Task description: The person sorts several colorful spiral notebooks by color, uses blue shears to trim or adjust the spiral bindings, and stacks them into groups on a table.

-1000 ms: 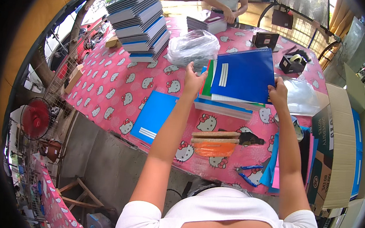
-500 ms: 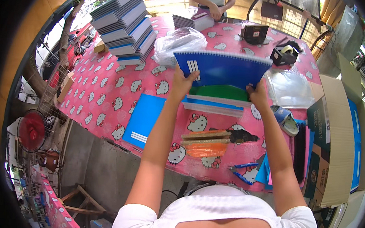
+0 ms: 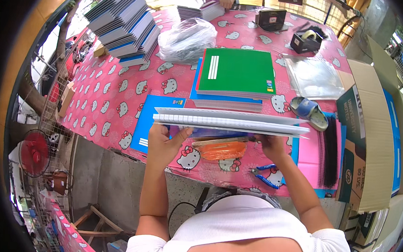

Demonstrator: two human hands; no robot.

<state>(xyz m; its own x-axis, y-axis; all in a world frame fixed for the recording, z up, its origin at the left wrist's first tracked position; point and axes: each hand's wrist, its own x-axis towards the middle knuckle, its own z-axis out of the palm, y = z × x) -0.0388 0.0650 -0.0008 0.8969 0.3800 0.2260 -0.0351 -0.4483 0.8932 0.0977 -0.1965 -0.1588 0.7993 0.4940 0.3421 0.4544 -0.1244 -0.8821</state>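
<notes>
Bold capitals in small coloured tiles are borne by the lower right corner of the green spiral notebook's cover (image 3: 237,72) and by the upper right corner of the blue notebook (image 3: 144,122) near the tabletop's front left edge. On the cardboard box (image 3: 353,154) at the tabletop's right edge, pale lettering is printed on a green panel, with dark letters and numbers set on bare brown board. Small marks are carried by the pliers' blue handle (image 3: 268,181) near the front edge.
</notes>
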